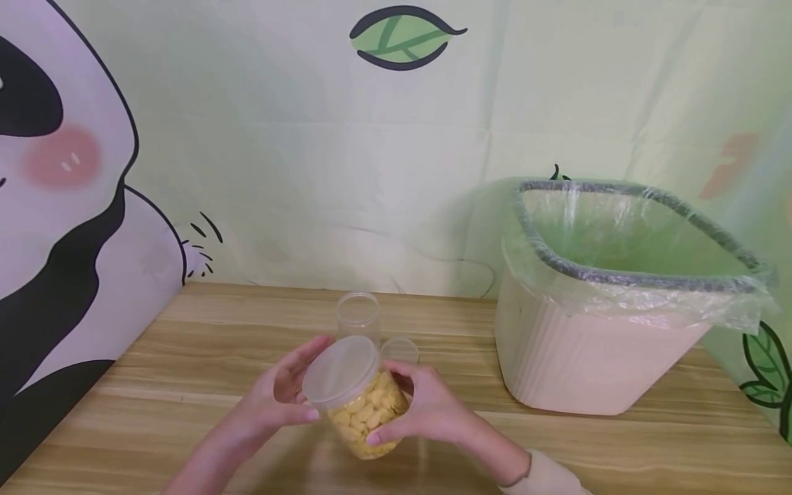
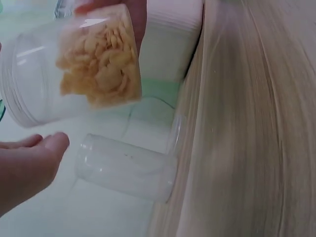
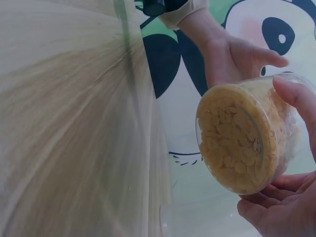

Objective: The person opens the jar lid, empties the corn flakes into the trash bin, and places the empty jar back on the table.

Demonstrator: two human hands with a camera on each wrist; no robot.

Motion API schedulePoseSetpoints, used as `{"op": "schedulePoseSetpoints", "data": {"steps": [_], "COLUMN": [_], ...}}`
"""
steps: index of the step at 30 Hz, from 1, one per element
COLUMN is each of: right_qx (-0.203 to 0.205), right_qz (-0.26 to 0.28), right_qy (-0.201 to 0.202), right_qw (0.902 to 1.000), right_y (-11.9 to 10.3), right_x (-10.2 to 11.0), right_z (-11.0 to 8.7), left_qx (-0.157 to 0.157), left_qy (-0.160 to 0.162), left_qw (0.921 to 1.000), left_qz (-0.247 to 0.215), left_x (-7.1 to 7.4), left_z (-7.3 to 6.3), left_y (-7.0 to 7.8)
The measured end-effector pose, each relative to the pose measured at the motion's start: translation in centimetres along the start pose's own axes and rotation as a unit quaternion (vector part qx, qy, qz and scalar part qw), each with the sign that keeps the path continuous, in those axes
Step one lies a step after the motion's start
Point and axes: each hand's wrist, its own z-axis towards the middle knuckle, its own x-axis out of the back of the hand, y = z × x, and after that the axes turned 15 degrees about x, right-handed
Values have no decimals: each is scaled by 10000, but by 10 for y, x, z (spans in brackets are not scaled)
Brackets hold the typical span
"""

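A clear plastic jar [image 1: 368, 419] with a frosted lid [image 1: 342, 371] is partly filled with yellow flake-like pieces [image 2: 101, 64]. It is tilted in the air over the table, its lid towards the left. My right hand [image 1: 430, 405] grips the jar's side, thumb in front and fingers behind. Beside the lid, my left hand [image 1: 272, 395] is spread, its thumb and fingers around the lid's edge. In the left wrist view, a gap shows between the left fingertips [image 2: 59, 143] and the jar. Behind stands a second clear jar [image 2: 126, 165], topless and upright, with a clear round lid [image 1: 400, 349] beside it.
A pale ribbed bin [image 1: 594, 357] with a clear plastic liner and a grey rim stands on the table at the right. The wood-grain table [image 1: 155, 357] meets a green printed backdrop [image 1: 297, 172] with a panda and leaves.
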Motion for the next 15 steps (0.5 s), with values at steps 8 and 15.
{"op": "schedulePoseSetpoints", "data": {"steps": [8,15], "right_qx": [174,285], "right_qz": [99,196], "right_qy": [-136,-174], "right_qw": [9997,9993], "right_y": [-3,-4], "right_x": [-1,-2], "right_z": [-1,-2], "left_qx": [-268,-169], "left_qy": [-1264,-1468], "left_qw": [9901,9866], "left_qz": [-545,-695], "left_x": [13,14], "left_z": [3,4], "left_y": [-7,-4]}}
